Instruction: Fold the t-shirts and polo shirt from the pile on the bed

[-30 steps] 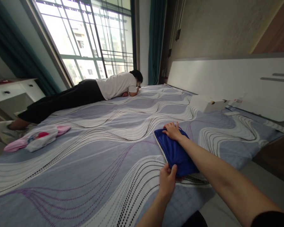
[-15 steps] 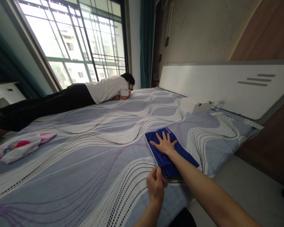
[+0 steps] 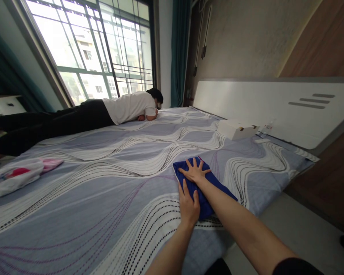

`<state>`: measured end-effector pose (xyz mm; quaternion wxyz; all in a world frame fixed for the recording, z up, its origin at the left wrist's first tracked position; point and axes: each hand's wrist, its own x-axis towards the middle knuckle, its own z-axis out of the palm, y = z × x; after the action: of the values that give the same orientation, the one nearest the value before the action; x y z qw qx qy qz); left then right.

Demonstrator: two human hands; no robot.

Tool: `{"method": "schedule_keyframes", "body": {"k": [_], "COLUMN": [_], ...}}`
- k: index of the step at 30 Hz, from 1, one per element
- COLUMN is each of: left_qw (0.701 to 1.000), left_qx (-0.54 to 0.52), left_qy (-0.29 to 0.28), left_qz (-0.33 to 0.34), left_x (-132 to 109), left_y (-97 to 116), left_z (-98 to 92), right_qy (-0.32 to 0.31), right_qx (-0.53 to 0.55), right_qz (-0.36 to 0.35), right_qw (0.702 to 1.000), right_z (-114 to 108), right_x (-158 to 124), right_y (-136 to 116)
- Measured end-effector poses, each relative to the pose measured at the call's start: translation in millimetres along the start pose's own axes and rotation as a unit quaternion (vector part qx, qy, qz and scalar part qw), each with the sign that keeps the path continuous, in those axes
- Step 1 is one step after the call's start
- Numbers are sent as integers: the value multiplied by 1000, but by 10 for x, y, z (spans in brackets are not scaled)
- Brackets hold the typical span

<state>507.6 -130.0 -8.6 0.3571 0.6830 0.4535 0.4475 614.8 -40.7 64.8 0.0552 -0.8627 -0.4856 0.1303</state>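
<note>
A folded blue cloth, perhaps a garment (image 3: 219, 187), lies flat on the patterned bedsheet (image 3: 109, 202) near the bed's front edge. My right hand (image 3: 195, 171) rests on its upper part, fingers spread wide. Along its left edge lies my left hand (image 3: 189, 204), fingers stretched out and pressing on the cloth. A thin light border shows at the cloth's upper left side, and a bit of red and white trim peeks out by my right fingers. My hands and forearms hide parts of the cloth.
Across the far side of the bed lies a person (image 3: 129, 107) in a white top and dark trousers. A pink and white cloth (image 3: 25, 175) is at the left. Near the headboard (image 3: 260, 99) sit a white box (image 3: 235, 130) and a clear bottle (image 3: 266, 128).
My left hand has left the cloth's lower corner, where its fingers were closed, and now lies open farther up the left edge. My right hand has shifted slightly left, still spread.
</note>
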Motion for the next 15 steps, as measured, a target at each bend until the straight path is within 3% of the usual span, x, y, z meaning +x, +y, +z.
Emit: {"method": "schedule_keyframes", "body": {"k": [5, 12, 15], "left_qw": [999, 1000, 999], "left_qx": [36, 13, 6], "left_qy": [-4, -13, -53], "left_qz": [9, 15, 13], "left_x": [25, 50, 78], "left_y": [18, -63, -51], "left_z": [-25, -1, -126], "right_qy": [2, 39, 19], "right_qx": [5, 3, 8], "right_qz": [16, 20, 32], "right_qw": [1000, 999, 999], "right_z": [-37, 153, 138], "right_x": [32, -414, -467], "right_y": [-38, 210, 226]}}
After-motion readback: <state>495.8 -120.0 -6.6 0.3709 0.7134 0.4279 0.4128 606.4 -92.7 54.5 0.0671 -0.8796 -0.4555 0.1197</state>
